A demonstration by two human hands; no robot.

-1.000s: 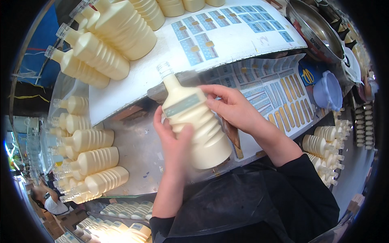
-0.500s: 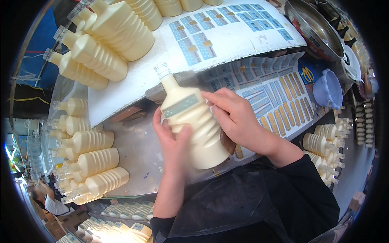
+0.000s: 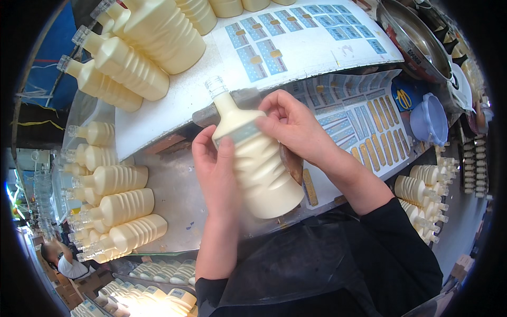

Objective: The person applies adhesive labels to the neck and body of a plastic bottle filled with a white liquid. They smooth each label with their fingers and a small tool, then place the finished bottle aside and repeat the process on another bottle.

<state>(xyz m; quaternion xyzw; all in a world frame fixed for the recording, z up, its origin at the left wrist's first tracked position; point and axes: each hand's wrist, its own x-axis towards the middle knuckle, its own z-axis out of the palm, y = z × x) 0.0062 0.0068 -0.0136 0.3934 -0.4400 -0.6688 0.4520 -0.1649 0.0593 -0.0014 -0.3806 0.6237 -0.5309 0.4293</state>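
Note:
A cream bottle (image 3: 266,177) with a clear threaded neck lies tilted in front of me, its neck pointing away. Across its upper body runs a pale blue-green label strip (image 3: 242,133). My left hand (image 3: 214,171) is closed round the bottle's left side, thumb on the strip's left part. At the right shoulder, my right hand (image 3: 293,124) is closed, its thumb pressed at the strip's right end and its fingers curled at the bottle's edge. Part of a brown block (image 3: 291,164) shows beneath the bottle. The bottle's underside is hidden.
Label sheets (image 3: 364,124) lie beyond my right hand; more blue labels (image 3: 269,58) lie on the raised white board (image 3: 185,87). Cream bottles (image 3: 132,63) stand at the far left, others (image 3: 127,206) lie at left. A lilac bucket (image 3: 429,119) and yellow-handled scissors (image 3: 404,99) are at right.
My right hand has changed from an extended finger at the bottle's edge to a thumb pressed on the strip's end. My left thumb has moved up onto the strip.

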